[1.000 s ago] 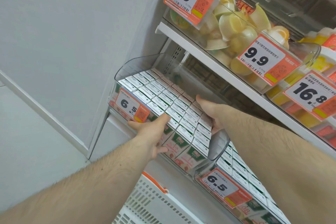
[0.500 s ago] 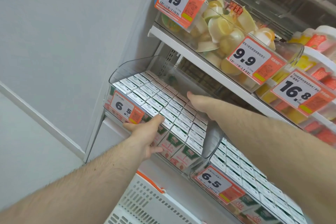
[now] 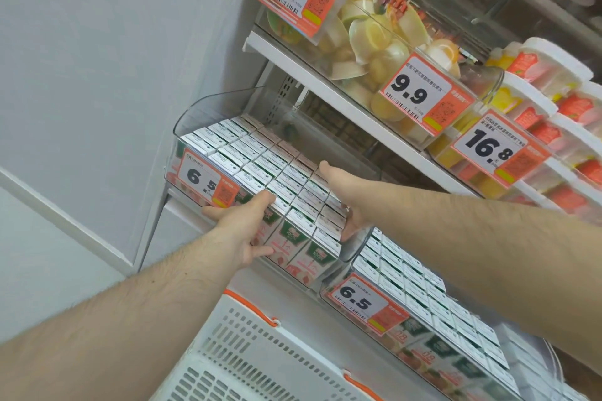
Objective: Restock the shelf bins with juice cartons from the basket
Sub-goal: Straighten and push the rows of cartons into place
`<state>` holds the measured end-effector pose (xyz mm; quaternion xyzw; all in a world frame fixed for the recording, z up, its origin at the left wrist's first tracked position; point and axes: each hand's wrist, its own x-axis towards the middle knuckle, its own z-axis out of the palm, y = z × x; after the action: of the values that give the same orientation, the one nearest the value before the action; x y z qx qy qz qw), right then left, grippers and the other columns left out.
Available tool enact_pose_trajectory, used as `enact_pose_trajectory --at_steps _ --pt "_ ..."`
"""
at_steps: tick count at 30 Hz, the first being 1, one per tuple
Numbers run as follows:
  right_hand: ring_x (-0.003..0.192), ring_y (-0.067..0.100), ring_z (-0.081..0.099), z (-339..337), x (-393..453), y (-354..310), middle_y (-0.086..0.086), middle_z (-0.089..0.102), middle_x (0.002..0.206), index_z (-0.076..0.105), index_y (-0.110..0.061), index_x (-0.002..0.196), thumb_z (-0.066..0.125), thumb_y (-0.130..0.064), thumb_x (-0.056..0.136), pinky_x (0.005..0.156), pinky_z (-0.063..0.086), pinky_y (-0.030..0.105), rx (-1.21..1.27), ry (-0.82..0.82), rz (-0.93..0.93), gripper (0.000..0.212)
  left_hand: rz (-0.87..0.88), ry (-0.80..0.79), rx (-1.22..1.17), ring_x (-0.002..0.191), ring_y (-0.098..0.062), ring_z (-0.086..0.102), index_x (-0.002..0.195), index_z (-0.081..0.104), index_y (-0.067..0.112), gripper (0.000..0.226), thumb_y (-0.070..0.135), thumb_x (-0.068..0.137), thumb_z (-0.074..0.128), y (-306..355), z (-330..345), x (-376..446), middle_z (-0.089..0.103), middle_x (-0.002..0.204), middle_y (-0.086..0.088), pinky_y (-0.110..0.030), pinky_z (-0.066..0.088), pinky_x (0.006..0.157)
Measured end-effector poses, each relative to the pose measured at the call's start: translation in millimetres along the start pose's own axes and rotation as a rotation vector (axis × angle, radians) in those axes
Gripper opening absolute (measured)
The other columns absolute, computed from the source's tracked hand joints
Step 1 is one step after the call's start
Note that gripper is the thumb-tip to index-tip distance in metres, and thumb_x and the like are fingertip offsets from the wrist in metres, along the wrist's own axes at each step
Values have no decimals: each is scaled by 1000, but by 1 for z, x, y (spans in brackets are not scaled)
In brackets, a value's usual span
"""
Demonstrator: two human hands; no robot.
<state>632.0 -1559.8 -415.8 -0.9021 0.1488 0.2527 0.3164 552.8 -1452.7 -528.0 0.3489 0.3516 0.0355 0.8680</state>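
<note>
A clear shelf bin (image 3: 208, 111) packed with several rows of white-topped juice cartons (image 3: 260, 156) sits on the lower shelf and carries a 6.5 price tag (image 3: 208, 181). My left hand (image 3: 237, 231) grips the bin's front wall, thumb over the top edge and fingers against the carton faces. My right hand (image 3: 345, 185) holds the bin's right side wall, with the thumb lying over the cartons and the fingers curled round the edge. The white basket (image 3: 260, 352) with orange handles is below; its contents are hidden.
A second full carton bin (image 3: 423, 299), also with a 6.5 tag, sits right of the first. The white upper shelf (image 3: 325, 85) close above holds a bin of fruit cups (image 3: 368, 39) and stacked tubs (image 3: 537, 101). A grey wall (image 3: 114, 58) bounds the left.
Both hands keep the same hold on the left bin. The view has shifted a little, so the shelf sits further left and more of the basket shows.
</note>
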Motion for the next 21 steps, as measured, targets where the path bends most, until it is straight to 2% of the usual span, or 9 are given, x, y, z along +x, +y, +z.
enact_pose_trajectory --at_steps 5,10,13,17,18,21 --pt "143 53 19 7 -13 0 14 16 162 20 -29 155 43 -66 93 94 30 81 51 13 -26 76 -3 -6 -3 73 -10 46 147 7 24 93 24 83 75 2 0 0 39 90 11 -55 57 82" --pt "148 44 10 22 -18 18 11 9 165 12 -29 157 37 -64 97 111 19 71 44 -9 -52 74 -25 -11 8 75 -15 48 142 13 23 88 24 81 77 1 -3 -2 44 92 1 -57 56 82" --pt "149 40 11 28 -19 16 10 12 165 12 -27 157 37 -69 94 115 13 66 107 8 -36 80 -20 -15 3 78 -17 50 146 7 25 94 25 82 76 2 -2 0 43 92 3 -57 55 84" --pt "149 38 16 27 -17 18 10 15 164 13 -29 157 39 -70 91 117 14 63 238 2 -43 82 -13 -12 9 111 -27 52 151 -7 24 108 24 82 76 -1 2 0 41 112 7 -56 54 88" --pt "148 38 16 26 -17 19 10 15 164 15 -29 157 40 -69 91 117 15 63 258 0 -49 81 -16 -7 12 114 -27 52 151 -9 24 109 24 82 76 -1 3 0 41 116 5 -56 54 88" --pt "148 40 16 24 -23 23 12 19 163 18 -28 156 44 -65 92 114 15 66 301 -23 -61 78 -11 -8 22 102 -25 53 151 -7 22 109 21 82 77 -2 4 2 46 119 0 -56 55 87"
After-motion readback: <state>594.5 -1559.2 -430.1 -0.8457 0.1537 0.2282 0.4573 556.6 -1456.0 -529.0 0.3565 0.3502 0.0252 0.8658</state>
